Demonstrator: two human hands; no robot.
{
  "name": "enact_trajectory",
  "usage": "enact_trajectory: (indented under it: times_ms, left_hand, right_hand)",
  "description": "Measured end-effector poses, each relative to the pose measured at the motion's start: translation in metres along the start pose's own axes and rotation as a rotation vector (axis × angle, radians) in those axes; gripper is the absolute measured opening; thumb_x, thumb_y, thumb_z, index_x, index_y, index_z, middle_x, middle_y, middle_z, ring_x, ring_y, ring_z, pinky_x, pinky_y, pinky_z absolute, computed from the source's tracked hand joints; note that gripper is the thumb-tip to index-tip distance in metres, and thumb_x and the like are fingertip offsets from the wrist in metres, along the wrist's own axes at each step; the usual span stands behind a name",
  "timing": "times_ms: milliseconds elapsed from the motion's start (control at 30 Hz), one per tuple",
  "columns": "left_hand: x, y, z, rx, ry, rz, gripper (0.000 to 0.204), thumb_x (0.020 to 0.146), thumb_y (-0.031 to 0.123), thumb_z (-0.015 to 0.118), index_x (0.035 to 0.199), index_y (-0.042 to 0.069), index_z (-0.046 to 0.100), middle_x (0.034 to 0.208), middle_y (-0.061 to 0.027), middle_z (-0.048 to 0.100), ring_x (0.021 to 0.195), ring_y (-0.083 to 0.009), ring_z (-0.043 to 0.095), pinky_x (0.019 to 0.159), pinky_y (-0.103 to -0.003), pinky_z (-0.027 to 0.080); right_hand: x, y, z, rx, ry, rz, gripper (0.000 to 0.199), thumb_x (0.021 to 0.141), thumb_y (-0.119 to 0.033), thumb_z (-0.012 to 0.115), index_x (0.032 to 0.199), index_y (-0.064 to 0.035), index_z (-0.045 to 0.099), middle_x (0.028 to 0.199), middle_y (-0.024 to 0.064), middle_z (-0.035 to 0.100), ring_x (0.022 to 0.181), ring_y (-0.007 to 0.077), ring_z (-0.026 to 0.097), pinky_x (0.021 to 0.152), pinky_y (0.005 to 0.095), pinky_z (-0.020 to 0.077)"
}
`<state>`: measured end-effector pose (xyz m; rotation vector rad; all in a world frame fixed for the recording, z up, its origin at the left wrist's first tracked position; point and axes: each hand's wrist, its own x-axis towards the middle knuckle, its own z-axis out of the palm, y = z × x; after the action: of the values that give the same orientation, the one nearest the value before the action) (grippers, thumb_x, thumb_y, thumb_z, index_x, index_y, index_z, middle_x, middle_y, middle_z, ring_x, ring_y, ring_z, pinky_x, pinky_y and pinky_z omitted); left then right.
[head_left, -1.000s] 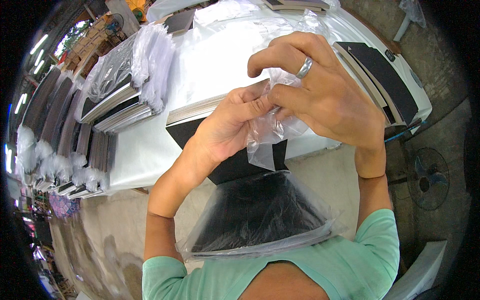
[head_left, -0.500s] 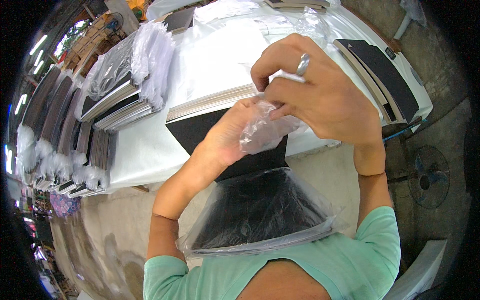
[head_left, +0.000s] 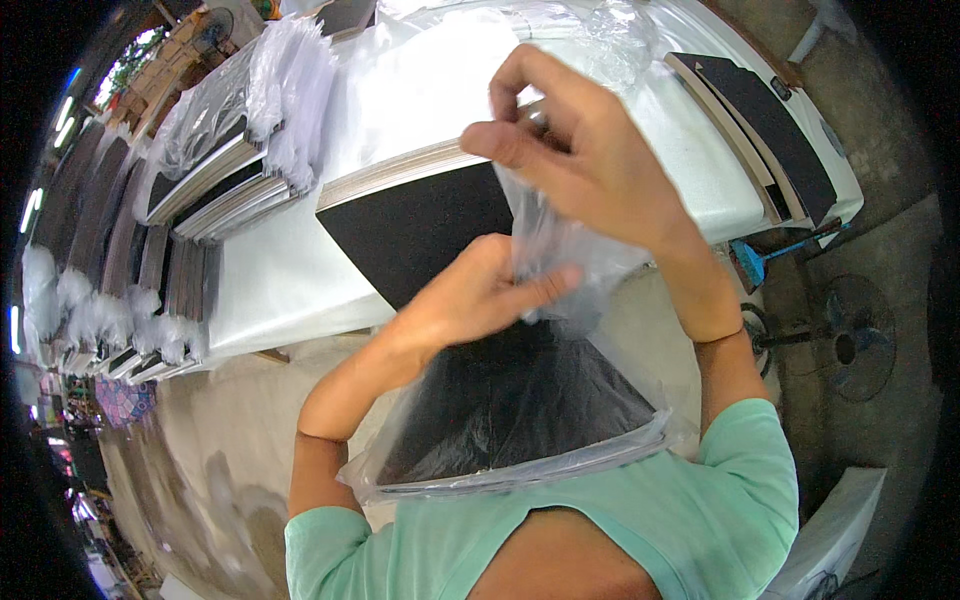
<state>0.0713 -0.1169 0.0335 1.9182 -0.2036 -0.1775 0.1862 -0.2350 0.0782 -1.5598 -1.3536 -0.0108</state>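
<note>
A thick stack of black boards [head_left: 420, 225] with pale edges lies tilted over the table's near edge. My left hand [head_left: 475, 295] is in front of it, fingers and thumb stretched apart, with the thumb against a crumpled clear plastic bag [head_left: 575, 265]. Above the bag, my right hand [head_left: 590, 150] is slightly blurred, its index finger bent and parted from the thumb; the thumb tip is near the stack's upper edge. Part of the bag passes behind the right palm. Below, a black board in a clear plastic sleeve [head_left: 510, 415] leans against my torso.
The white-covered table [head_left: 270, 300] holds several plastic-wrapped board bundles [head_left: 215, 180] at left. Curved black and grey boards [head_left: 770, 130] lie at right, and loose clear plastic [head_left: 615, 45] at the back. A standing fan [head_left: 845, 345] is on the floor at right.
My right hand has moved up and left, its fingers parting. My left hand has come down from the stack's edge and spread, uncovering more black board. The plastic bag hangs longer between them.
</note>
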Motion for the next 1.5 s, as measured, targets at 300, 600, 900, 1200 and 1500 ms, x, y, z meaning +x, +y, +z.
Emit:
enact_trajectory:
  times_ms: [300, 600, 900, 1200, 1500]
  left_hand:
    - [-0.05, -0.092, -0.037, -0.705, 0.562, 0.126, 0.055, 0.084, 0.036, 0.056, 0.121, -0.003, 0.044, 0.107, -0.0122, 0.058, 0.097, -0.0178, 0.053, 0.083, -0.029, 0.042]
    - [-0.044, -0.1, 0.007, -0.684, 0.775, 0.173, 0.044, 0.086, 0.027, 0.053, 0.118, -0.003, 0.048, 0.104, -0.0117, 0.06, 0.092, -0.0156, 0.055, 0.079, -0.029, 0.044]
    - [-0.075, -0.108, -0.037, -0.628, 0.859, 0.16, 0.033, 0.088, 0.018, 0.051, 0.114, -0.003, 0.052, 0.1, -0.0111, 0.061, 0.087, -0.0135, 0.056, 0.075, -0.028, 0.046]
    - [-0.083, -0.084, -0.029, -0.134, 1.061, 0.055, 0.039, 0.086, -0.002, 0.049, 0.125, -0.003, 0.046, 0.11, -0.0165, 0.06, 0.093, -0.0155, 0.06, 0.08, -0.03, 0.048]
    - [-0.086, -0.065, -0.05, 0.099, 1.168, 0.126, 0.041, 0.081, -0.005, 0.049, 0.122, -0.008, 0.047, 0.116, -0.0203, 0.056, 0.108, -0.0197, 0.054, 0.092, -0.029, 0.04]
  right_hand:
    - [-0.056, 0.075, 0.029, 0.613, -0.581, 0.343, 0.023, 0.081, -0.016, 0.061, 0.095, 0.0017, 0.063, 0.085, 0.0071, 0.064, 0.08, 0.0095, 0.056, 0.071, 0.0264, 0.0462]
    - [-0.08, 0.092, 0.072, 0.791, -1.017, 0.408, 0.036, 0.09, -0.04, 0.042, 0.092, -0.006, 0.056, 0.085, 0.0032, 0.058, 0.074, 0.0139, 0.056, 0.069, 0.0284, 0.0472]
    - [-0.091, 0.09, 0.047, 1.336, -0.851, 0.137, 0.034, 0.065, -0.023, 0.078, 0.086, -0.0017, 0.062, 0.093, 0.0109, 0.061, 0.083, 0.0213, 0.059, 0.079, 0.0359, 0.0477]
    - [-0.073, 0.058, 0.004, -0.132, 0.201, 0.326, 0.046, 0.069, 0.003, 0.064, 0.112, -0.0097, 0.056, 0.084, 0.0075, 0.058, 0.071, 0.0128, 0.058, 0.061, 0.0265, 0.046]
    - [-0.086, 0.024, -0.006, -0.194, 0.194, 0.248, 0.027, 0.065, 0.01, 0.057, 0.09, 0.0033, 0.063, 0.078, 0.0055, 0.053, 0.067, 0.0131, 0.053, 0.058, 0.0248, 0.0427]
